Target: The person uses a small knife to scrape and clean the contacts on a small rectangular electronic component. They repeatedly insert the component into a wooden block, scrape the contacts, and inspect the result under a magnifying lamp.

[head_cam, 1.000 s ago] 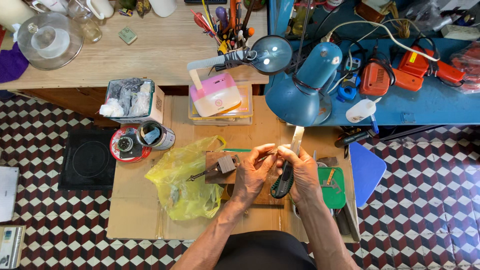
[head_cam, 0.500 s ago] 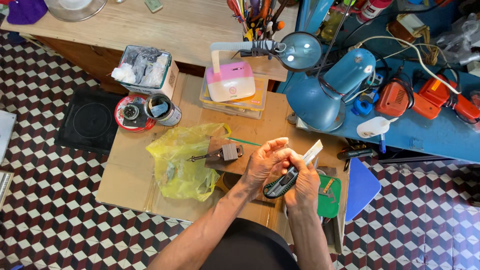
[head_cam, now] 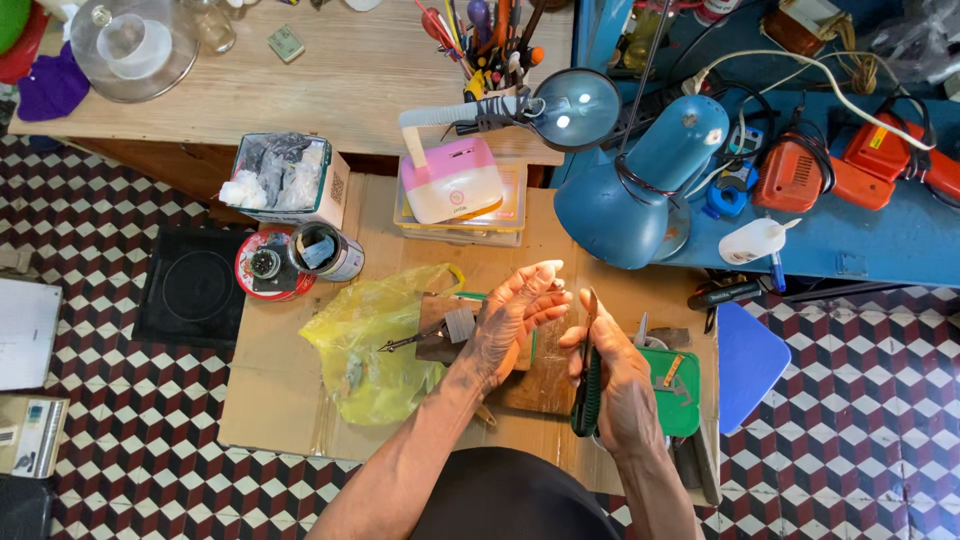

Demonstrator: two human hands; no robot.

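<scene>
The right hand (head_cam: 620,375) has its fingers wrapped around the dark green handle of a slim tool (head_cam: 588,385), which stands nearly upright with its thin metal tip pointing away from the person, just above the fist. The left hand (head_cam: 515,315) is beside it, its fingers stretched out straight and close together, palm turned toward the tool; whether the fingertips pinch some small part is too fine to tell, and the two hands are near but not clearly touching. Both hover over a brown wooden board (head_cam: 540,375) that lies on the cardboard-covered tabletop (head_cam: 290,400). Just left of the left hand a small grey block with a thin metal arm (head_cam: 440,330) sits at the edge of a crumpled yellow plastic bag (head_cam: 375,345). To the right of the right hand lies a green tray (head_cam: 675,395) with small bits of hardware, and beyond it a blue seat (head_cam: 750,360). Farther out, a pink and white box (head_cam: 452,182) rests on a clear plastic case, a round magnifier lamp (head_cam: 575,108) reaches over it, and a large blue desk lamp (head_cam: 640,190) stands at the right. A red tin (head_cam: 262,268) and an open can (head_cam: 325,250) sit at the far left of the cardboard, with a box of rags (head_cam: 285,180) behind them.
</scene>
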